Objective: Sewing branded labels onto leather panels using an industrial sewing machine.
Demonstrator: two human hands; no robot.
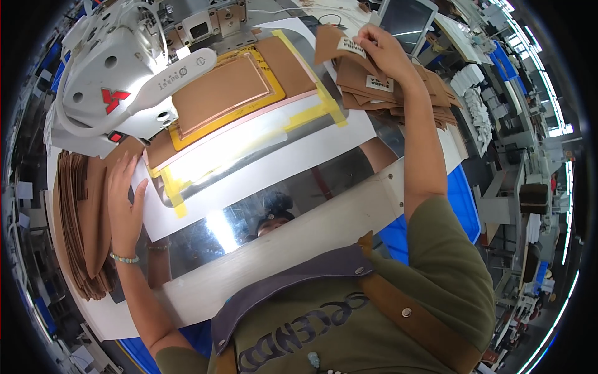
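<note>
At the far right my right hand (383,53) pinches a flat brown fabric piece (329,46) with a white label, raised over a pile of similar labelled brown pieces (369,92). My left hand (126,193) is open, its fingers stretched out, beside a stack of folded brown pieces (78,224) and the left end of the work plate. Between my hands, a yellow-edged frame (279,93) lies on a brown piece (283,59) under the head of a white sewing machine (115,75). Yellow tape (330,106) runs along the white sheet (249,187) there.
A shiny metal bed (274,215) and a pale table edge (311,234) lie between me and the frame. Behind the right-hand pile stands a grey screen (406,23). A blue bin (464,206) sits below the table's right side.
</note>
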